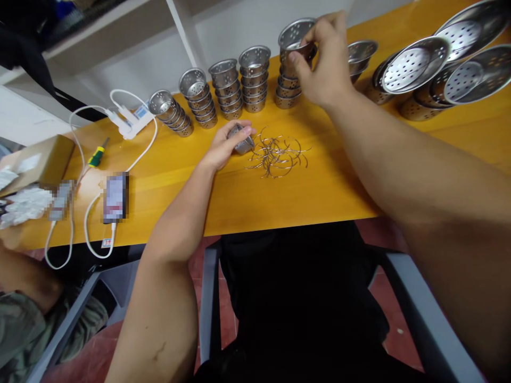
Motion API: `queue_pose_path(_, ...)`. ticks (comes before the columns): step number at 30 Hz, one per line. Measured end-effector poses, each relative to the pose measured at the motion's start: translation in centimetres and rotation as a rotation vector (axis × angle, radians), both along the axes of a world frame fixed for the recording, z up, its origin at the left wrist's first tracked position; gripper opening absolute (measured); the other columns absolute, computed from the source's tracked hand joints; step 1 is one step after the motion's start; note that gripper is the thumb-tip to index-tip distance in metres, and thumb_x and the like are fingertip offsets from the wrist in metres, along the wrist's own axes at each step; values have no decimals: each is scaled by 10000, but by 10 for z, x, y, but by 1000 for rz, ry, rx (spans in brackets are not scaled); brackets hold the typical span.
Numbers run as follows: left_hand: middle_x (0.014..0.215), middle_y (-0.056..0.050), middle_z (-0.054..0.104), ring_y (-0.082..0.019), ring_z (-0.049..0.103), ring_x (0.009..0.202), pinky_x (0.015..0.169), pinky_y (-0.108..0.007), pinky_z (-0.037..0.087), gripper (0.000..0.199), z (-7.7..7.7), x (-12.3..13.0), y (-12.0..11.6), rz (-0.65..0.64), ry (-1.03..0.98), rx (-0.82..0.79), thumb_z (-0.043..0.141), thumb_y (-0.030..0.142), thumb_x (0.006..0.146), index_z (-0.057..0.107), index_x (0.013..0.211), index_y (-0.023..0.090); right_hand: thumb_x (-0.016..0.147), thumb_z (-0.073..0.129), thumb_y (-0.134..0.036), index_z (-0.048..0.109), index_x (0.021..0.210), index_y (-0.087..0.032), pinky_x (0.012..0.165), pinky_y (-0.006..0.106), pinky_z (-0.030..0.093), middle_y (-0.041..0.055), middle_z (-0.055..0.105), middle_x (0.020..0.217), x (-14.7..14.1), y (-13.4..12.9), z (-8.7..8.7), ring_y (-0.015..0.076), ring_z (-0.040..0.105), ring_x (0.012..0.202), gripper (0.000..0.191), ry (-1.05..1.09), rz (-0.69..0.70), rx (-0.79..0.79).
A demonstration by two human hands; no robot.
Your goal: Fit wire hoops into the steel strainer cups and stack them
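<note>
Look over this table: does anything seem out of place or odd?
Mostly the curved wires, lying in a loose tangle on the table near the left hand: they look untidy beside the stacked perforated cups. Nothing looks clearly damaged.

Workshop, stacked perforated metal cups [254, 81], wire pieces [275, 153], screwdriver [96, 156]

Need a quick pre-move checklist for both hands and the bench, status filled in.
1. Right hand gripping the top cup of a stack: ok, thumb and fingers at its rim.
2. That cup free of the stack below: cannot tell.
3. Left hand holding the small grey object: ok.
4. Curved wires in order: not ok, loose tangle on the table.
5. Leftmost cup stack upright: not ok, leaning.
6. Screwdriver away from both hands: ok.
</note>
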State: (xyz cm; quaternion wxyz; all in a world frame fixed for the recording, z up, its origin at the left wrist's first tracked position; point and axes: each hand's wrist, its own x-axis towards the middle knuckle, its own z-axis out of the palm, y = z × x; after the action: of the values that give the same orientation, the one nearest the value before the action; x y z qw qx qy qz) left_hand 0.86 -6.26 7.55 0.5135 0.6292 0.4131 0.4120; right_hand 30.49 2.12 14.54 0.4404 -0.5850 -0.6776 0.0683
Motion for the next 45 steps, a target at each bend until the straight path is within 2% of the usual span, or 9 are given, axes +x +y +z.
queue_pose_path(5, 1494, -181, 957, -342, 950, 1329, 1165, -516, 787, 808, 0, 1, -1, 16, 11, -14, 1014, 854, 957, 835, 1457, 245, 1154, 803, 202, 710, 1422, -25, 1480, 415, 448, 358, 590, 1776, 2, 6, -7, 260, 689, 1654, 363, 16, -36, -31)
queue_pose_path(13, 1475, -165, 957, -330, 946, 1289, 1122, -498, 780, 789, -1, 0, 0, 8, 6, -20, 1005, 859, 951, 837, 1443, 266, 1111, 817, 24, 646, 1263, -277, 1498, 518, 484, 197, 665, 1679, 20, 25, -37, 312, 648, 1576, 377, 57, 80, 35)
queue_pose_path(17, 1488, -179, 955, -343, 947, 1310, 1138, -521, 783, 804, -1, -1, 2, 13, 26, -14, 999, 874, 953, 835, 1453, 266, 1025, 792, 70, 645, 1616, -215, 1585, 508, 420, 203, 604, 1803, 20, 29, -42, 316, 548, 1707, 672, 38, 109, -5)
queue_pose_path(22, 1487, -186, 958, -355, 954, 1316, 1169, -548, 787, 840, -1, -2, 2, 0, 38, 15, 988, 919, 946, 833, 1448, 263, 916, 691, 205, 205, 1999, -43, 1621, 383, 374, 309, 288, 2065, 21, 28, -54, 249, 364, 1942, 1212, 68, 69, -44)
queue_pose_path(29, 1464, -185, 954, -337, 947, 1262, 1118, -528, 797, 850, 2, 1, -1, 14, 15, -4, 981, 958, 896, 827, 1387, 281, 927, 975, 43, 552, 1701, -195, 1368, 445, 529, 217, 641, 1796, 20, 35, -92, 246, 634, 1482, 913, 265, -48, -187)
queue_pose_path(33, 1462, -199, 922, -370, 907, 1335, 1110, -555, 784, 922, -2, 1, 2, 45, -23, 9, 1014, 993, 809, 793, 1379, 302, 862, 999, -8, 545, 1393, -279, 1108, 388, 520, 105, 690, 1591, 20, 58, -114, 183, 552, 1193, 749, 394, 32, -125)
queue_pose_path(38, 1442, -180, 865, -380, 855, 1385, 1218, -620, 732, 1051, -10, -3, 10, 46, -34, 27, 1192, 862, 625, 756, 1396, 295, 896, 1123, -481, 456, 1169, -338, 877, 355, 415, -10, 653, 1217, 28, 81, -137, 187, 369, 1023, 735, 441, 208, -28)
queue_pose_path(41, 1406, -159, 873, -368, 844, 1400, 1285, -597, 700, 1039, -10, -3, 11, 69, -22, 14, 1205, 825, 616, 767, 1391, 290, 1041, 958, -728, 501, 1191, -340, 843, 394, 411, 44, 681, 1242, 35, 78, -129, 219, 384, 1031, 617, 397, 169, 123)
queue_pose_path(45, 1352, -133, 861, -331, 871, 1302, 1206, -556, 735, 986, -9, -1, 10, 75, -44, -16, 1167, 806, 687, 751, 1430, 311, 1214, 698, -542, 633, 1299, -294, 922, 432, 502, 126, 749, 1361, 29, 36, -84, 245, 516, 1069, 270, 230, 192, 328)
